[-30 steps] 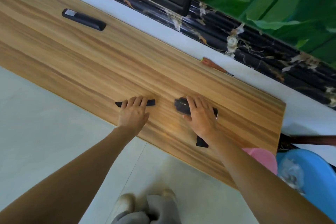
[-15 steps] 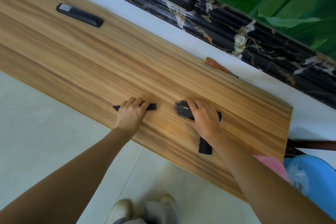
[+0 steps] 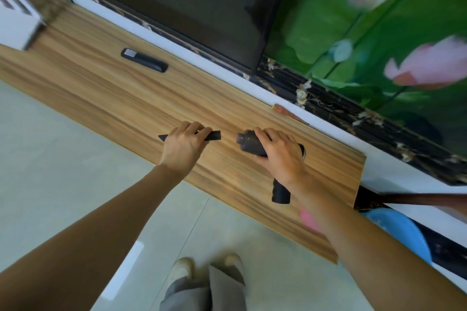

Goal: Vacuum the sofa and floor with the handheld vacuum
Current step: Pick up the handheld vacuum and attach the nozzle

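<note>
Where the long wooden bench (image 3: 126,98) runs below a black TV (image 3: 177,7), the right hand (image 3: 280,156) grasps the handheld vacuum (image 3: 249,144) near its right end; the left hand (image 3: 182,149) curls round a black nozzle (image 3: 213,135) just left; a remote (image 3: 144,60) lies far left; pale floor tiles (image 3: 50,159) nearer
</note>
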The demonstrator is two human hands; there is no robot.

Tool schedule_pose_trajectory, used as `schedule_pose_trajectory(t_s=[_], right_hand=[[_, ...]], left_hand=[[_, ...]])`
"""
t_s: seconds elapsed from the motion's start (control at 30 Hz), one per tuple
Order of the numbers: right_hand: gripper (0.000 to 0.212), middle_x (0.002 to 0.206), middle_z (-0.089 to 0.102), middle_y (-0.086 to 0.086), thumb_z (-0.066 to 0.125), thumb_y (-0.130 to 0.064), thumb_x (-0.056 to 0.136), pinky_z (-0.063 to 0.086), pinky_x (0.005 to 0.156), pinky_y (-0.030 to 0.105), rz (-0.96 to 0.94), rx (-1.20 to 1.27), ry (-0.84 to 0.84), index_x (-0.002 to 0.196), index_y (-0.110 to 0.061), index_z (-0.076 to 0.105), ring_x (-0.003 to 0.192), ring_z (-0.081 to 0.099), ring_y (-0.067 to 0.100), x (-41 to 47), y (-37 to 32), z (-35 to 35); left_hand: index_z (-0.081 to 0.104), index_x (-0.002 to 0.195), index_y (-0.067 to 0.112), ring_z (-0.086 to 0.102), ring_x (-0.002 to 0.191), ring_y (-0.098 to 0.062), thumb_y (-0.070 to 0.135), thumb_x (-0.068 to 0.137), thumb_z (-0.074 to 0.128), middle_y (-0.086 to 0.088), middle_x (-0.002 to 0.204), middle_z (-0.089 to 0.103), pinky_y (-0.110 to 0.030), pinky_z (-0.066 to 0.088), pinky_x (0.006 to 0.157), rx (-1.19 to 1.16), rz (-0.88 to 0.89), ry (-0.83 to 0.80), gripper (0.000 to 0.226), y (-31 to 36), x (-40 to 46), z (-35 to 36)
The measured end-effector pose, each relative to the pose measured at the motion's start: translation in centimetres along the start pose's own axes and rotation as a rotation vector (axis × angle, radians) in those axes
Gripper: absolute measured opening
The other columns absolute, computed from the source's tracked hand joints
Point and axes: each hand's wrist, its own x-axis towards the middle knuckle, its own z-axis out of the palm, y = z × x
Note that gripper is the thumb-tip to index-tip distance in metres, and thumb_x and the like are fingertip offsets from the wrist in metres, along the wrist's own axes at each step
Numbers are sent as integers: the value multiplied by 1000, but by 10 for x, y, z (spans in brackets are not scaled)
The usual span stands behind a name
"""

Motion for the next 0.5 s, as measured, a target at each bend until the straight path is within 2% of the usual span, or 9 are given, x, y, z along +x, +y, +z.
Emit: schedule_pose_trajectory(t_s=[0.2, 0.5], right_hand=[[69, 96, 69, 10, 89, -19, 55, 54, 73, 40, -25, 17, 58, 118, -9, 63, 82, 68, 31, -5, -28, -100], [72, 104, 68, 9, 90, -21, 56, 53, 76, 40, -111, 35, 108, 121, -9, 61, 90, 66, 30, -17, -83, -223]], left_hand=[[73, 91, 13, 60, 65, -24, 11, 73, 81, -2, 80, 68, -29, 44, 49, 21, 28, 54, 19, 17, 13, -107], [73, 94, 11, 62, 68, -27, 9, 72, 81, -6, 82, 69, -33, 51, 51, 49, 12, 89, 23, 25, 3, -250]])
